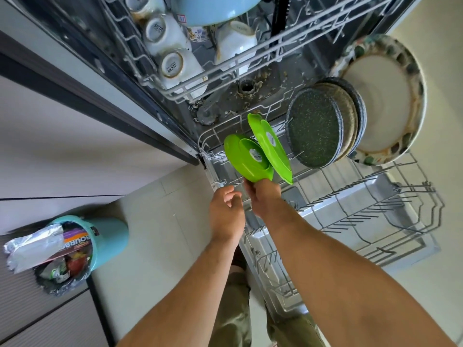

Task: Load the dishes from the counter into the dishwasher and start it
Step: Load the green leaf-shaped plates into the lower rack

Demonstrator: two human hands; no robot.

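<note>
My right hand [263, 194] grasps the lower edge of a round bright green plastic plate [246, 160], holding it tilted on edge over the back left corner of the grey wire lower rack [350, 209]. A second green plate [271, 146] leans just beside it, overlapping it. I cannot tell whether my fingers hold that one too. My left hand [225, 209] hovers right next to the right one with loosely curled fingers, grasping nothing.

Further right in the same rack stand several dark speckled round plates [315, 131] on edge. Behind them is a large cream plate with a patterned rim [383, 101]. Above, the upper rack [190, 88] of the open dishwasher [275, 78] carries upturned white cups [172, 66] and a pale blue bowl [215, 8]. On the floor to my left is a teal bin [107, 236] stuffed with wrappers.
</note>
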